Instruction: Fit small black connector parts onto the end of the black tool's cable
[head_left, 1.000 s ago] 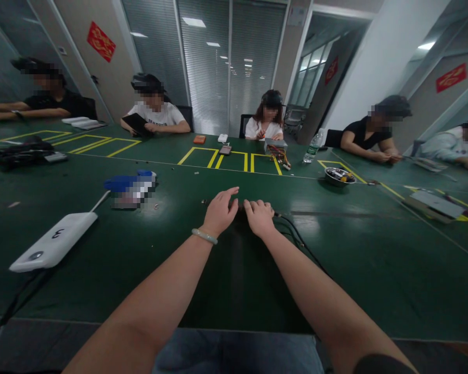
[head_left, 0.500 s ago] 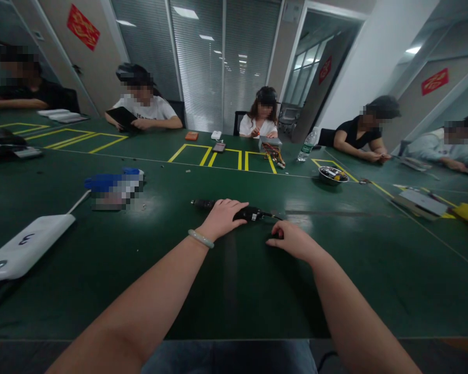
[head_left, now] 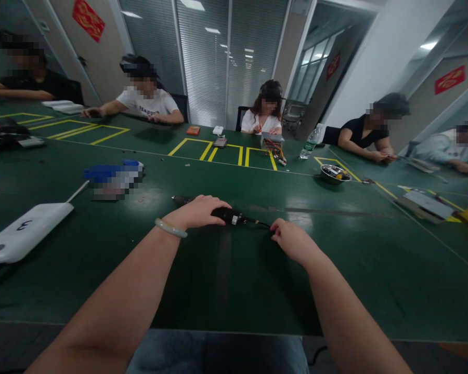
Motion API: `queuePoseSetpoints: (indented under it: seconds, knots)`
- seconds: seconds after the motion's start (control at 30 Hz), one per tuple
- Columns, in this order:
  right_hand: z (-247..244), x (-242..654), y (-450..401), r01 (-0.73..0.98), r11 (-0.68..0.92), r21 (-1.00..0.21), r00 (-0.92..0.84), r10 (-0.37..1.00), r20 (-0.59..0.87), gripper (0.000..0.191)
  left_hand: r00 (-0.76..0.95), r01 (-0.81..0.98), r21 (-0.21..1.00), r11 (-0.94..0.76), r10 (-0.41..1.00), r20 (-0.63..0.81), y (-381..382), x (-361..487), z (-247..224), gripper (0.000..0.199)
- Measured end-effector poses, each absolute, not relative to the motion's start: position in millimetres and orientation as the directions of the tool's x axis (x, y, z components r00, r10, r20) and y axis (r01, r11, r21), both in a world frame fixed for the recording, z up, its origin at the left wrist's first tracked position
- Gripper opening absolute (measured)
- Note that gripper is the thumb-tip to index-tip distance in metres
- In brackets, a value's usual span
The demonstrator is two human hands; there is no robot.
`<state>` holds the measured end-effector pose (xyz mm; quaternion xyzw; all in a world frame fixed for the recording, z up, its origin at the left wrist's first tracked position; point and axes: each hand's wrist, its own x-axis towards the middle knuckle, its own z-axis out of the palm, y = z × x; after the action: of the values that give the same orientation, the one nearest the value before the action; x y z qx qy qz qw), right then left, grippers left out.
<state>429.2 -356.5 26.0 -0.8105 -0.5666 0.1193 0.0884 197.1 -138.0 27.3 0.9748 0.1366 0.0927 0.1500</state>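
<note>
You are in an office-type room doubling as a workspace: there is a glass partition [head_left: 253, 52] with blinds [head_left: 203, 85], several people [head_left: 150, 109] in dark headgear [head_left: 137, 66] sit across from you, and your long green tabletop [head_left: 257, 296] bears yellow outlines [head_left: 241, 156] and a grey box [head_left: 272, 138] with coloured wires [head_left: 276, 150].

The left hand [head_left: 198, 212] grips a black cylindrical tool [head_left: 223, 213] over the green desk [head_left: 257, 285]; the right hand [head_left: 290, 238] pinches its cord [head_left: 257, 222]. A white device [head_left: 35, 228] lies leftward, a metal bowl [head_left: 336, 181] farther right.
</note>
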Motion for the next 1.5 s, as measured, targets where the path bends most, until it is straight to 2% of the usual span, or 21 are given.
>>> queuePoseSetpoints:
  seconds: [0.17,0.33,0.5,0.63,0.73,0.93,1.07,1.33,1.5]
  knots:
    - [24.2,413.4,-356.0,0.914,-0.272,-0.302,0.283,0.959,-0.008,0.025,0.953,0.243,0.333,-0.911,0.288,0.092,-138.5,187.5,35.5,0.043]
    - [17.6,405.2,-350.8,0.885,-0.285,-0.368,0.35,0.929,0.121,0.022,0.94,0.243,0.306,-0.921,0.301,0.159,-166.4,202.9,34.5,0.043]
    - [13.7,413.3,-340.7,0.815,-0.265,-0.515,0.431,0.872,0.234,0.02,0.891,0.297,0.268,-0.917,0.366,0.267,-190.5,227.0,21.3,0.027]
    - [11.8,433.4,-327.1,0.81,-0.264,-0.523,0.485,0.804,0.345,0.018,0.881,0.312,0.255,-0.915,0.379,0.283,-190.8,232.6,14.9,0.025]
    - [12.8,442.6,-323.1,0.786,-0.254,-0.563,0.489,0.813,0.317,0.018,0.873,0.311,0.238,-0.92,0.376,0.311,-190.2,232.9,13.0,0.024]
    - [17.2,426.7,-336.0,0.754,-0.17,-0.635,0.345,0.925,0.162,0.016,0.866,0.31,0.22,-0.925,0.371,0.335,-191.6,234.2,11.0,0.027]
    - [15.1,416.5,-336.3,0.779,-0.207,-0.592,0.342,0.931,0.125,0.013,0.862,0.326,0.216,-0.92,0.383,0.332,-190.0,235.0,10.3,0.027]
    - [8.5,404.7,-330.4,0.855,-0.138,-0.501,0.308,0.911,0.275,0.014,0.885,0.233,0.28,-0.931,0.322,0.336,-189.6,235.0,11.6,0.021]
    - [3.5,400.2,-329.1,0.887,-0.087,-0.453,0.256,0.909,0.328,0.016,0.897,0.208,0.26,-0.943,0.29,0.334,-188.7,235.3,11.4,0.016]
